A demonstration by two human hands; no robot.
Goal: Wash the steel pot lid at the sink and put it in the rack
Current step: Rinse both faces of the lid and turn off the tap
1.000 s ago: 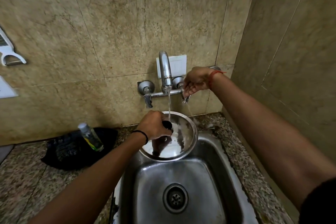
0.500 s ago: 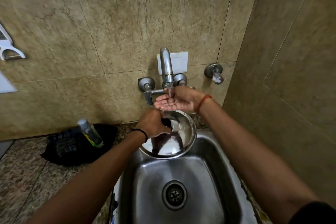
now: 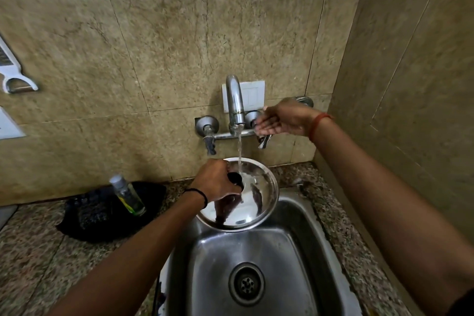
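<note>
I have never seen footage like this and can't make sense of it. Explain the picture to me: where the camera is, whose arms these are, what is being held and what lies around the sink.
There is no machine here. The camera sits on a person's head and looks forward and down, so the two arms reaching in from the bottom are that person's own.

The left hand grips the black knob of a steel pot lid, holding it tilted over the steel sink. Water runs from the wall tap onto the lid.

The right hand is open and holds nothing; it is raised beside the tap's right valve handle.

On the speckled stone counter to the left lies a black cloth, with a small clear bottle on it. No rack is in view.
</note>
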